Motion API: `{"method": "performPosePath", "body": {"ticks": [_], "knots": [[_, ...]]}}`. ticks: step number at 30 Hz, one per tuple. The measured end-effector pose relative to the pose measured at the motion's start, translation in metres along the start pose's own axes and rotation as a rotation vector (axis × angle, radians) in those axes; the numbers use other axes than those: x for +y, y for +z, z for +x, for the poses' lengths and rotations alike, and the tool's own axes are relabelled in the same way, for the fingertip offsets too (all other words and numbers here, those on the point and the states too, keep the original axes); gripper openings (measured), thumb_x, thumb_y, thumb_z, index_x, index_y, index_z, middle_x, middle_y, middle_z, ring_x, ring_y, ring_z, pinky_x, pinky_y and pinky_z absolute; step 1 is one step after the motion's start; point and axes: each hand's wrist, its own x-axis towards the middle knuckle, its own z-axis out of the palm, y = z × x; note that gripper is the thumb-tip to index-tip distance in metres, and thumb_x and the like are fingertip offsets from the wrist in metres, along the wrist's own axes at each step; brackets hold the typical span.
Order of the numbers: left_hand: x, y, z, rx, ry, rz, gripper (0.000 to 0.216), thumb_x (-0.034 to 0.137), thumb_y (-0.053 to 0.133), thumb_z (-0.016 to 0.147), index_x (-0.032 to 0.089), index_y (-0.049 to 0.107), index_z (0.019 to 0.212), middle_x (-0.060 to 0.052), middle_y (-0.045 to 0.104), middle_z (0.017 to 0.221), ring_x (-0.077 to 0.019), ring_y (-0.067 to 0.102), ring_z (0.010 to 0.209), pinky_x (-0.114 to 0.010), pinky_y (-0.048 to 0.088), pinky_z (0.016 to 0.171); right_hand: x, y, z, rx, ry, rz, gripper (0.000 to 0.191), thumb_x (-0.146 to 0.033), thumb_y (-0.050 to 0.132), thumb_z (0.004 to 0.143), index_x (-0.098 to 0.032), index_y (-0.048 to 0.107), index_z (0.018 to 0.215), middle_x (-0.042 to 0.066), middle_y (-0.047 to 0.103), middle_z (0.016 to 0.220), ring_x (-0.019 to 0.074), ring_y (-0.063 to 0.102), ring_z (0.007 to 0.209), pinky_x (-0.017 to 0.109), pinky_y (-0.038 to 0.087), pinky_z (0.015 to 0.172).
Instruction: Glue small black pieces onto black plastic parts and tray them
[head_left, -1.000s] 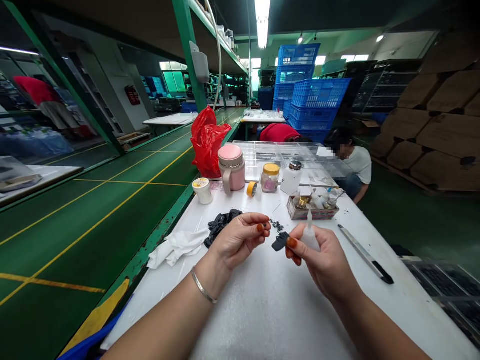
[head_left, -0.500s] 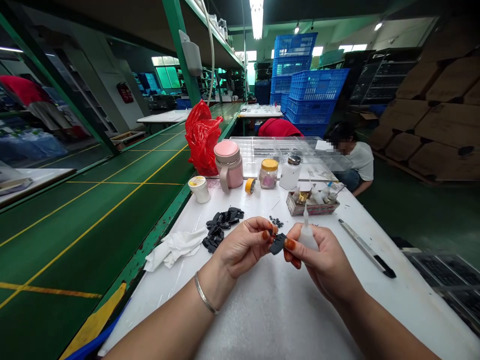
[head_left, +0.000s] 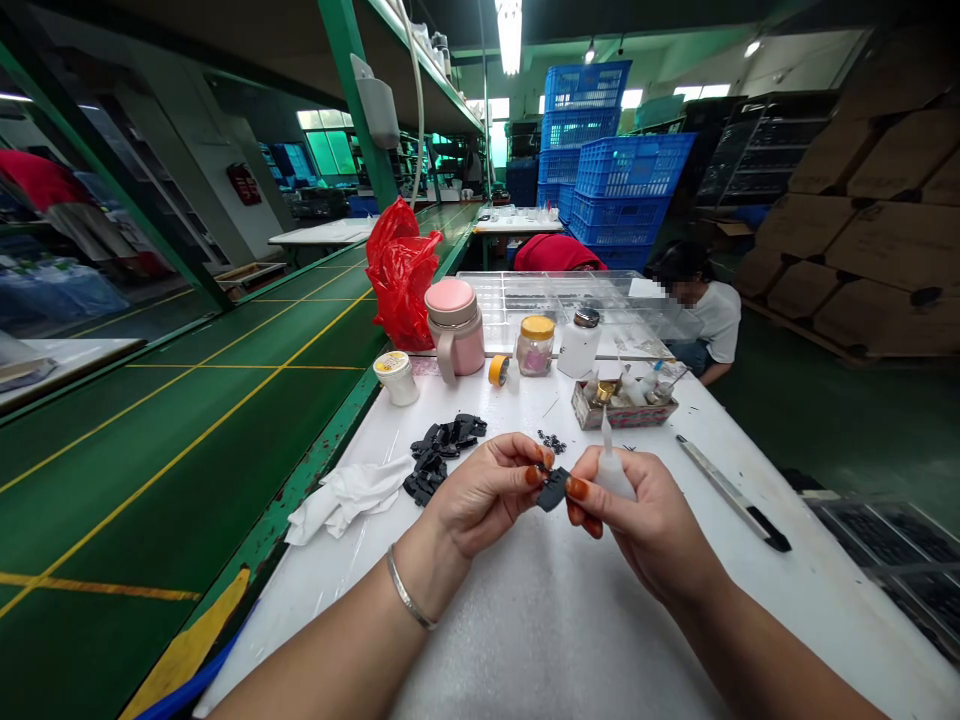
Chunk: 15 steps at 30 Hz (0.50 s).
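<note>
My right hand [head_left: 637,525] is closed round a small white squeeze bottle [head_left: 611,470] with its nozzle pointing up, and its thumb and fingers also pinch a small black plastic part [head_left: 555,490]. My left hand [head_left: 487,490] is pinched, its fingertips touching the same black part from the left and holding a tiny dark piece too small to name. A heap of black parts [head_left: 442,455] lies on the white table [head_left: 525,620] just beyond my left hand, and a few tiny black bits [head_left: 553,441] lie beyond the fingertips.
A crumpled white cloth [head_left: 345,497] lies near the left table edge. Further back stand a white jar [head_left: 397,378], pink mug [head_left: 455,328], tape roll [head_left: 496,369], yellow-lidded jar [head_left: 536,345], white bottle [head_left: 581,342] and small tray [head_left: 624,405]. A knife [head_left: 731,490] lies right. A person [head_left: 697,305] crouches beyond.
My left hand has closed in on the black part held by my right hand; the fingertips, apart a second ago, now meet at it. The view has shifted slightly.
</note>
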Motion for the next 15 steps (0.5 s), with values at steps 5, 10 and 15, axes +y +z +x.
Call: {"method": "performPosePath", "body": {"ticks": [5, 10, 15], "knots": [[0.0023, -0.0009, 0.0001, 0.010, -0.013, 0.006, 0.024, 0.007, 0.088, 0.053, 0.011, 0.069, 0.068, -0.001, 0.068, 0.077, -0.0101, 0.065, 0.063, -0.017, 0.050, 0.059, -0.0029, -0.0016, -0.0015, 0.004, -0.001, 0.016, 0.023, -0.034, 0.071, 0.082, -0.017, 0.063, 0.069, 0.001, 0.062, 0.060, 0.0111, 0.048, 0.052, 0.024, 0.036, 0.051], [0.0072, -0.0003, -0.0014, -0.012, -0.004, 0.002, 0.026, 0.009, 0.090, 0.051, 0.007, 0.072, 0.071, -0.003, 0.069, 0.080, -0.0070, 0.065, 0.063, -0.013, 0.051, 0.065, -0.0032, -0.0024, -0.0015, 0.014, -0.004, 0.014, 0.024, -0.035, 0.071, 0.082, -0.017, 0.063, 0.069, 0.001, 0.062, 0.060, 0.0109, 0.048, 0.052, 0.024, 0.036, 0.050], [0.0073, -0.0021, -0.0018, -0.038, 0.017, -0.014, 0.023, 0.011, 0.088, 0.056, 0.010, 0.071, 0.070, -0.003, 0.069, 0.078, -0.0074, 0.064, 0.063, -0.014, 0.052, 0.063, -0.0032, -0.0017, 0.0003, 0.017, 0.001, 0.012, 0.024, -0.034, 0.072, 0.082, -0.017, 0.063, 0.069, 0.001, 0.061, 0.059, 0.0106, 0.048, 0.052, 0.023, 0.036, 0.051]]}}
